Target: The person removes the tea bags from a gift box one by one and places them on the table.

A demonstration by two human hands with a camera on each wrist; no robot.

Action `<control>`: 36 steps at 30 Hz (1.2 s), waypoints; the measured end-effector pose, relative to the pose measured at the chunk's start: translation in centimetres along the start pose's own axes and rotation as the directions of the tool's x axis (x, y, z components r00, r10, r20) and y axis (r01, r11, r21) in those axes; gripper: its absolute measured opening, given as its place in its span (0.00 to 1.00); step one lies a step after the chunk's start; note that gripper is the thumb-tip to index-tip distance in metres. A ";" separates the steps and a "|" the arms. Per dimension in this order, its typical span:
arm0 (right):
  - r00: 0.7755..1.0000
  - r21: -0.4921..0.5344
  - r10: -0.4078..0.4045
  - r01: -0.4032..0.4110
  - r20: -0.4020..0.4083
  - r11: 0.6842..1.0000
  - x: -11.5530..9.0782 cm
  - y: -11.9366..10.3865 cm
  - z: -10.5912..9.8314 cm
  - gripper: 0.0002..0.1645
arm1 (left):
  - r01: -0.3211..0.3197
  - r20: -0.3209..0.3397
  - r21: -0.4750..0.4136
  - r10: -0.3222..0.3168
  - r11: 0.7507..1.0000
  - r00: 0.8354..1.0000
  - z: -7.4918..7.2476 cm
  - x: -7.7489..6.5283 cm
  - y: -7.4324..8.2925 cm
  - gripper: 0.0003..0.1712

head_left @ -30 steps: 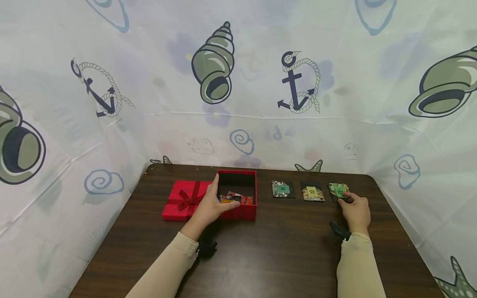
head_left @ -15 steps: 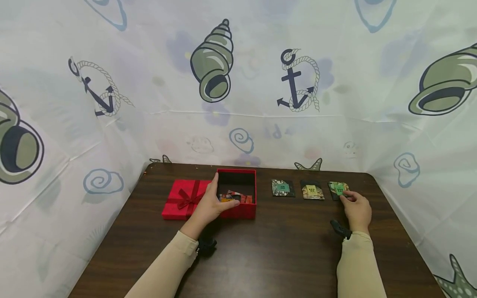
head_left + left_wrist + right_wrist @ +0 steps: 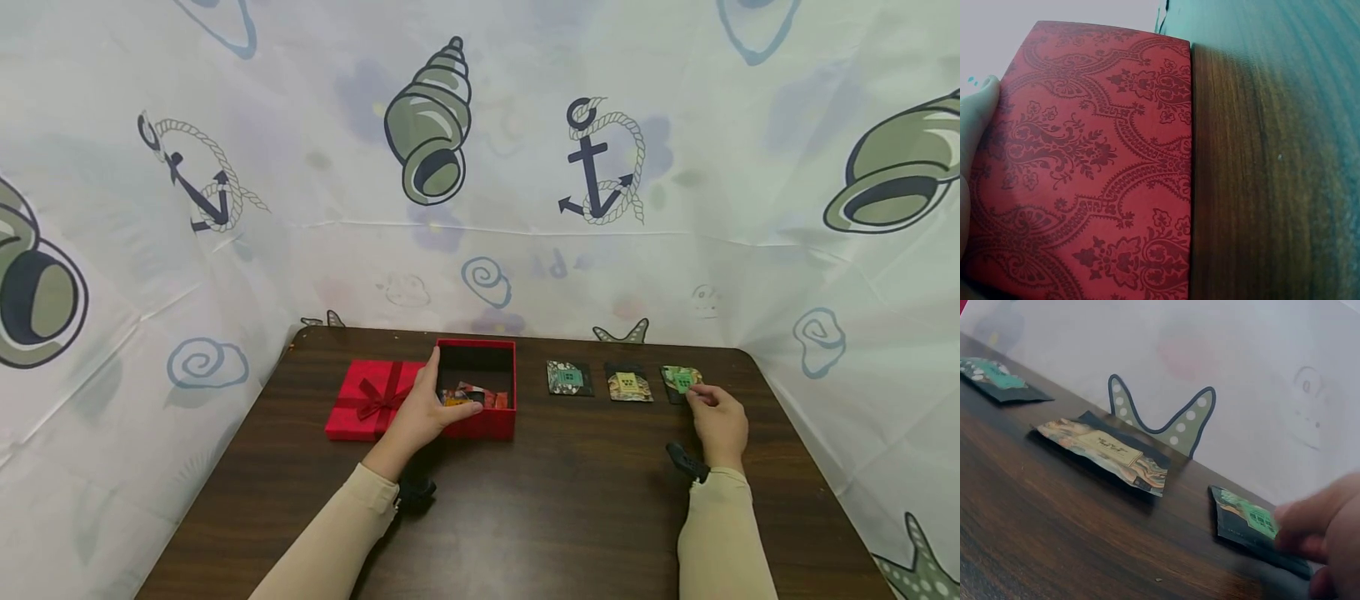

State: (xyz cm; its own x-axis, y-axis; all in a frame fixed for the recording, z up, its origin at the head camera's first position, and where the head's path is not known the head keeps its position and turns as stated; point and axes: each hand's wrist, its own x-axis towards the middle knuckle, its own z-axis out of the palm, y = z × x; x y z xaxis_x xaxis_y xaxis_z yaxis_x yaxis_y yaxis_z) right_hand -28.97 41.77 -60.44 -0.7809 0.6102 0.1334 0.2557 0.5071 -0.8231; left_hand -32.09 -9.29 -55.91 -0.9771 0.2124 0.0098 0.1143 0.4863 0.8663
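Observation:
In the head view, a red gift box (image 3: 483, 427) stands without its lid, small red and orange packets (image 3: 487, 400) lying inside. My left hand (image 3: 420, 412) holds it at the near left corner, thumb on the front rim and fingers along the left side. The left wrist view is filled by the box's patterned red wall (image 3: 1097, 156). My right hand (image 3: 720, 425) pinches the near right edge of a flat black packet with a green label (image 3: 678, 381), which lies on the table. In the right wrist view the fingers (image 3: 1310, 519) cover that packet's right end.
A red lid (image 3: 363, 400) with a ribbon bow lies left of the box, partly behind my left hand. Two more packets, one teal-labelled (image 3: 568, 378) and one yellow-labelled (image 3: 628, 385), lie between box and right hand. A printed cloth (image 3: 525, 275) hangs behind the dark wooden table (image 3: 562, 500).
My right thumb and fingertips have drawn together at the packet's near right edge, with the hand shifted slightly right. The left hand and box stay put.

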 end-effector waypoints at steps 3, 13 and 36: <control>0.997 0.169 0.020 -0.008 -0.069 0.986 0.3 0.2 0.3 0.20 | 0.001 0.002 -0.004 -0.001 1.000 1.000 0.0 0.0 0.0 0.78; 0.980 0.686 0.189 -0.096 -0.062 0.721 0.4 -1.9 0.6 0.16 | -0.007 -0.004 0.000 0.007 1.000 1.000 -0.1 0.1 0.3 0.80; 0.943 0.213 -0.320 0.331 -0.088 0.919 -3.2 -12.6 -2.5 0.16 | 0.008 0.001 0.017 -0.008 1.000 1.000 0.0 0.0 0.0 0.81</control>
State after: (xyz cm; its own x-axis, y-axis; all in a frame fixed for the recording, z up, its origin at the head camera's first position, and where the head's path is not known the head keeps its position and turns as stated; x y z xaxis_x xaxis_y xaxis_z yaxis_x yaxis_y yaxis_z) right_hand -28.29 34.97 -49.09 -0.7683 0.4672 0.4376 -0.1450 0.5388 -0.8298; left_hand -32.10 -9.27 -55.90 -0.9778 0.2095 0.0023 0.1097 0.5024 0.8576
